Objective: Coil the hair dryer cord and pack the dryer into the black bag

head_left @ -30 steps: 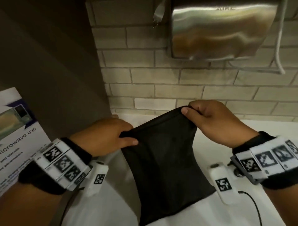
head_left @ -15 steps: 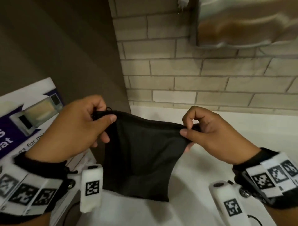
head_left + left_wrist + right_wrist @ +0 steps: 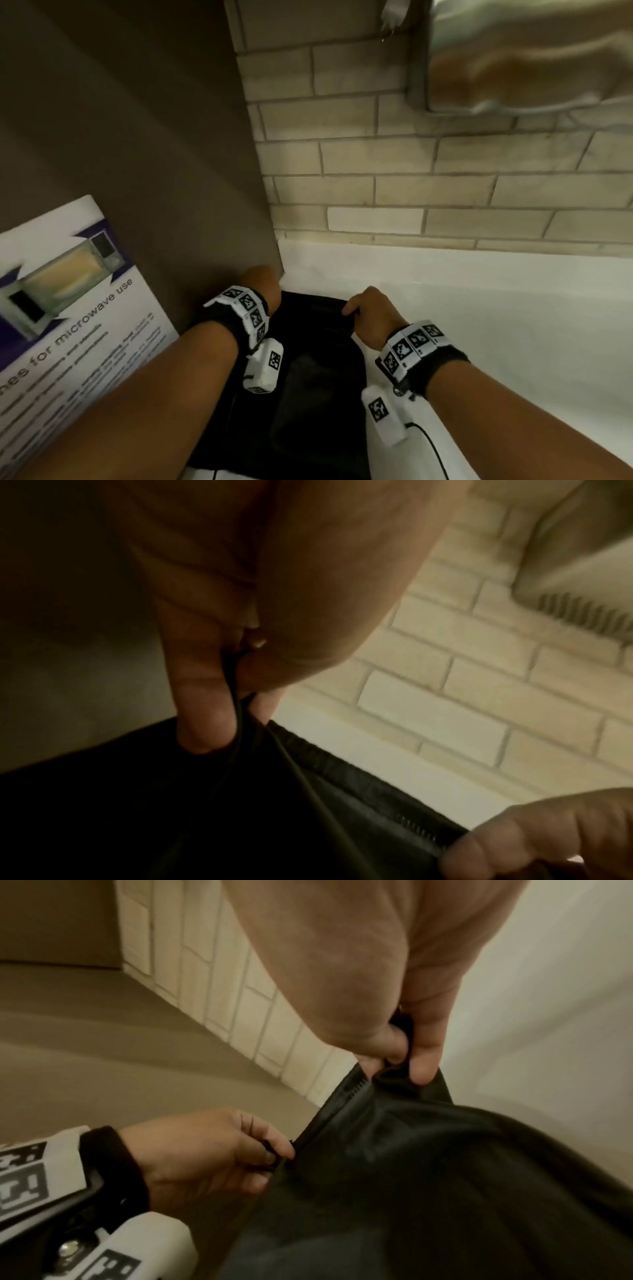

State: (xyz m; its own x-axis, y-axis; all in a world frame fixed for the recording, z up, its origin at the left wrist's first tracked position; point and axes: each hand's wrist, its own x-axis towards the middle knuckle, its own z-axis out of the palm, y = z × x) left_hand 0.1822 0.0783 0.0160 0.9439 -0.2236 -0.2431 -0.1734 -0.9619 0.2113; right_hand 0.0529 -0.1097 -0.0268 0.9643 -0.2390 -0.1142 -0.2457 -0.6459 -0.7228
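The black bag (image 3: 318,377) lies low over the white counter (image 3: 496,325) between my forearms, its zippered top edge (image 3: 359,775) toward the brick wall. My left hand (image 3: 265,287) pinches the bag's left top corner (image 3: 236,696) between thumb and fingers. My right hand (image 3: 368,315) pinches the right top corner (image 3: 397,1074), close to the zipper teeth. A bulge shows under the fabric of the bag (image 3: 428,1191). The hair dryer and its cord are not visible.
A dark brown side panel (image 3: 154,154) stands at the left, with a microwave-use poster (image 3: 68,308) leaning on it. A brick wall (image 3: 428,188) runs behind the counter, and a metal hand dryer (image 3: 531,58) hangs on it at upper right.
Both hands have brought the bag down from chest height onto the counter, closer to the left panel. The pinches on its top corners stay.
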